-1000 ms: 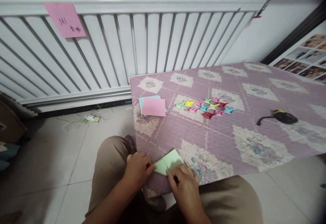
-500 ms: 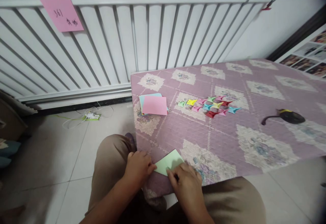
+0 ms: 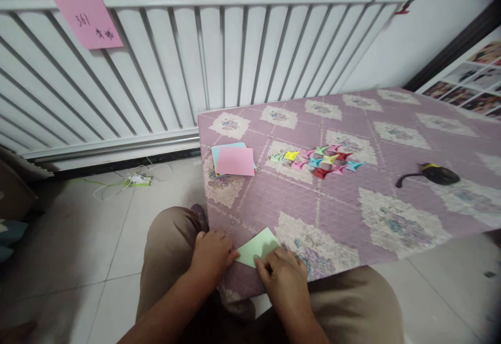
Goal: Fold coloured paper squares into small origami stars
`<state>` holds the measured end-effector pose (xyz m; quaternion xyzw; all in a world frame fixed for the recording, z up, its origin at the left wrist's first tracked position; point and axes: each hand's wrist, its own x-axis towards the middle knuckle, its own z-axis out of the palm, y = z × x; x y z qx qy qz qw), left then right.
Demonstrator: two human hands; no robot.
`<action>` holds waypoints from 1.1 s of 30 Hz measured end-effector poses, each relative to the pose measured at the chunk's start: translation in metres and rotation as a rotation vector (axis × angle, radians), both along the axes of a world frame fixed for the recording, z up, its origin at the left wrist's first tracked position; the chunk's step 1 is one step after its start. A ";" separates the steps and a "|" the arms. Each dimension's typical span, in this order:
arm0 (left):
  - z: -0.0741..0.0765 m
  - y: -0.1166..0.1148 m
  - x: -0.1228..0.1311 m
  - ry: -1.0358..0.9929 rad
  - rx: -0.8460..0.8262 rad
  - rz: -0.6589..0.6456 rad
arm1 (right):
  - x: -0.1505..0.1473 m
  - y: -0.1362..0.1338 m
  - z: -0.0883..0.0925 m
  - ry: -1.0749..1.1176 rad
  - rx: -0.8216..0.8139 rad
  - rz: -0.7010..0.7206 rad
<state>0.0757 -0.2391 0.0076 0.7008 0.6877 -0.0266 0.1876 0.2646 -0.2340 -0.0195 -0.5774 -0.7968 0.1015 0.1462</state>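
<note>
A light green sheet of paper (image 3: 257, 246) lies at the near left corner of the cloth-covered table, folded as far as its outline shows. At its left corner my left hand (image 3: 213, 255) is closed, thumb and finger on the paper's tip. My right hand (image 3: 285, 276) has curled fingers and grips the paper's lower right edge, the thumb pressing on top. Part of the paper is hidden under the right hand. Beyond it lies a stack of coloured paper with a pink sheet (image 3: 235, 162) uppermost. Right of that are several small folded paper pieces (image 3: 316, 162) in mixed colours.
A purple flowered cloth (image 3: 289, 198) covers the table. On its right side rests a black object with a thin curved arm (image 3: 441, 174). A white radiator (image 3: 230, 51) bearing a pink note (image 3: 86, 20) stands behind. A power strip (image 3: 140, 180) with cables lies on the floor.
The view has shifted slightly, so the table and its objects sit a little further left. Both hands stay on the green paper in nearly the same pose.
</note>
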 end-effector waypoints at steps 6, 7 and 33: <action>-0.003 -0.002 0.000 0.033 0.046 -0.034 | -0.002 -0.001 0.002 -0.009 0.036 -0.014; -0.003 -0.002 0.000 0.036 0.049 -0.034 | -0.003 0.000 0.002 -0.016 0.045 -0.014; 0.000 -0.001 -0.018 0.021 0.409 -0.870 | 0.012 -0.022 -0.012 0.187 0.234 0.117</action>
